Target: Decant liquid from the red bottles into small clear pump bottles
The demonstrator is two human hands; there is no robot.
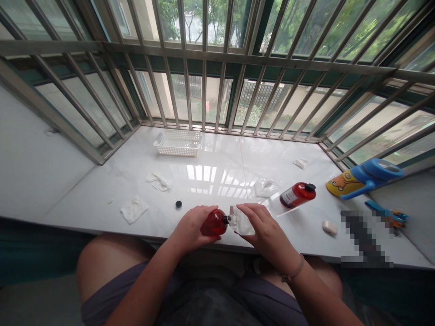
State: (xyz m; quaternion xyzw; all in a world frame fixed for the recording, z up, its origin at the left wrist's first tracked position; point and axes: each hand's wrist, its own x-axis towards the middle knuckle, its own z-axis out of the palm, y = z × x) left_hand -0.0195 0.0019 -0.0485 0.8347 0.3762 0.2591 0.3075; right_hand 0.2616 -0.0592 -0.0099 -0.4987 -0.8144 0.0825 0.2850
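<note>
Red bottle: the held red bottle [215, 223] is over the near edge of the desk [112, 181], its dark neck turned toward the right.
Clear bottle: the clear bottle [244, 222] lies on its side in the grasp facing it, neck toward the left.
Meeting point: the two necks are end to end, in line; whether one sits inside the other is too small to tell.
Left hand: the left hand [194, 227] is wrapped around the red bottle's body.
Right hand: the right hand [262, 222] is closed around the clear bottle, fingers over its top; a bracelet [291, 272] circles the wrist.
Black cap: a small black cap [178, 204] rests on the desk just beyond the left hand.
Second red bottle: the labelled red bottle [296, 196], black-capped, is to the right of the right hand.
Clear wrapping: crumpled plastic [265, 186] lies between that bottle and the hands.
Tissues: two crumpled tissues [134, 211] are on the left, one nearer the edge.
White basket: a perforated basket [178, 146] stands at the back left, near the window bars [204, 95].
Far right: a blue-and-yellow cup [363, 180] lies tilted, a blue-and-orange tool [399, 218] near it.
</note>
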